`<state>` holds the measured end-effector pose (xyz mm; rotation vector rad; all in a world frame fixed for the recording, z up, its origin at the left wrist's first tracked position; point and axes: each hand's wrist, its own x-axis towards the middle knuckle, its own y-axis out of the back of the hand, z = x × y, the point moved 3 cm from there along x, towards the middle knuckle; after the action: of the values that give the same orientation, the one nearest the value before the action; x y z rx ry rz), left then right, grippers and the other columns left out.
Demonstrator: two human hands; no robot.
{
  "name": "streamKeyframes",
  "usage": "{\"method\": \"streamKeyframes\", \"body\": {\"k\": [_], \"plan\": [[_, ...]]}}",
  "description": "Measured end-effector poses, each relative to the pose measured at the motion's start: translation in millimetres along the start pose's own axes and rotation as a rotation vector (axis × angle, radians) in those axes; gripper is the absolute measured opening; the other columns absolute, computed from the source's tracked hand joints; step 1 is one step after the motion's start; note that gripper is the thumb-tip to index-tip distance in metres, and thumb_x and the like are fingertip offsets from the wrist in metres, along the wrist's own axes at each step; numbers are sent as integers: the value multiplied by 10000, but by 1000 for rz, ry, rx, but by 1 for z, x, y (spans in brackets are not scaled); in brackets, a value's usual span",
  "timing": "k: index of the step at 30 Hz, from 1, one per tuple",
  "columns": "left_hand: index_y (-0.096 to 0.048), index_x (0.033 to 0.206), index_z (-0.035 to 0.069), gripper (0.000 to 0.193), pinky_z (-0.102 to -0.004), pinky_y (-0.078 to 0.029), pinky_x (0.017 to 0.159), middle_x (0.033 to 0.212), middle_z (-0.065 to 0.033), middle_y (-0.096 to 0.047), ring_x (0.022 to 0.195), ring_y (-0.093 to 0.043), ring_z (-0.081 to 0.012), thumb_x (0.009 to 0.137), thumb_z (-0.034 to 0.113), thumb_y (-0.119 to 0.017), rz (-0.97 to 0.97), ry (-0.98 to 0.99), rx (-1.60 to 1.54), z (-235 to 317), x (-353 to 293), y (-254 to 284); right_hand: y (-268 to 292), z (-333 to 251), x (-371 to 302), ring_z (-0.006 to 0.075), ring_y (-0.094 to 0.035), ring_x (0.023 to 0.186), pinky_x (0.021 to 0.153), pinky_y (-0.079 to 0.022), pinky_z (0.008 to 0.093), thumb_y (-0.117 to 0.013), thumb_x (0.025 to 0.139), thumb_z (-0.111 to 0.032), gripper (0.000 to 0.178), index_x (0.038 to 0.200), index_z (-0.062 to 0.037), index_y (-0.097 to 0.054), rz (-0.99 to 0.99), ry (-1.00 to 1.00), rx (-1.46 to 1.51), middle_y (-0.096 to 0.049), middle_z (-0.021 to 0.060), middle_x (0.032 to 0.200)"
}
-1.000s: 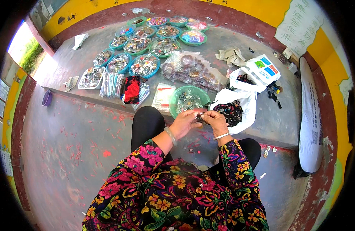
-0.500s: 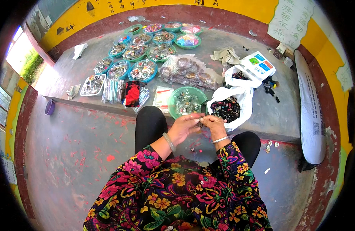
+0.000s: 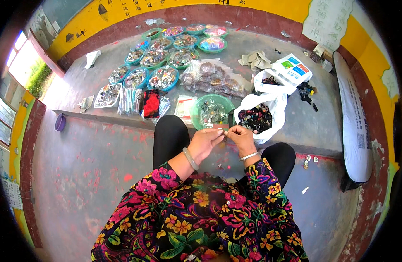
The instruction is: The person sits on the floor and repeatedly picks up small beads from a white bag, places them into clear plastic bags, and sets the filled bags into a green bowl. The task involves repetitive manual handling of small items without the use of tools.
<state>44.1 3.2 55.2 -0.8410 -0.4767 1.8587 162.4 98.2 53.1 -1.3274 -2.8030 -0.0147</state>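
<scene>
My left hand (image 3: 204, 143) and my right hand (image 3: 242, 139) meet fingertip to fingertip just in front of the green basin (image 3: 230, 102). Both are closed in a pinch. Between them a small flat thing with a reddish strip (image 3: 216, 126) shows, perhaps a little packet; the fingers cover most of it. Small clear packets (image 3: 212, 112) lie in the basin beyond my hands. To the right of the basin a white plastic bag (image 3: 277, 120) gapes, full of small dark pieces with coloured specks (image 3: 254, 118).
On the raised grey platform (image 3: 305, 135) stand several bowls (image 3: 163, 88) of small items. A heap of clear packets (image 3: 214, 77), a white tray (image 3: 107, 105), a red-and-black pouch (image 3: 151, 105) and a crumpled cloth (image 3: 255, 60) lie around. A long silver-white board-shaped object (image 3: 353, 118) leans at right.
My hands have shifted slightly, staying together in front of the basin, and the reddish strip between them shows more clearly. The whole view has tilted a little.
</scene>
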Motion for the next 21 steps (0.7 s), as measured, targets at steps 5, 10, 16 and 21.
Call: {"method": "streamKeyframes", "body": {"k": [5, 10, 16, 21], "plan": [[-572, 930, -74, 144, -226, -508, 761, 956, -116, -598, 836, -595, -165, 843, 25, -514, -41, -7, -61, -3, 2, 4, -3, 1, -2, 29, -413, 599, 524, -336, 184, -631, 775, -101, 122, 730, -6, -570, -65, 5, 116, -520, -42, 657], [-554, 997, -69, 186, -230, -505, 770, 999, -122, -586, 870, -584, -156, 854, 38, -500, -47, -35, -72, 0, 0, 1, -5, 1, -3, 37, -461, 637, 561, -377, 181, -629, 782, -95, 109, 765, -1, -578, -85, -35, 226, -549, -24, 694], [-543, 1055, -61, 240, -218, -509, 772, 1045, -112, -576, 895, -574, -130, 857, 69, -510, -104, 12, -78, -2, -2, -4, -7, -6, -7, 50, -501, 628, 577, -405, 186, -638, 773, -77, 84, 763, 0, -606, -71, -166, 318, -583, -1, 696], [-545, 1061, -56, 249, -219, -510, 774, 1038, -112, -578, 897, -574, -132, 848, 70, -526, -150, 40, -118, 1, 0, 0, -4, 10, -2, 40, -480, 610, 558, -382, 178, -644, 761, -59, 66, 751, 1, -618, -30, -155, 311, -577, -12, 685]]}}
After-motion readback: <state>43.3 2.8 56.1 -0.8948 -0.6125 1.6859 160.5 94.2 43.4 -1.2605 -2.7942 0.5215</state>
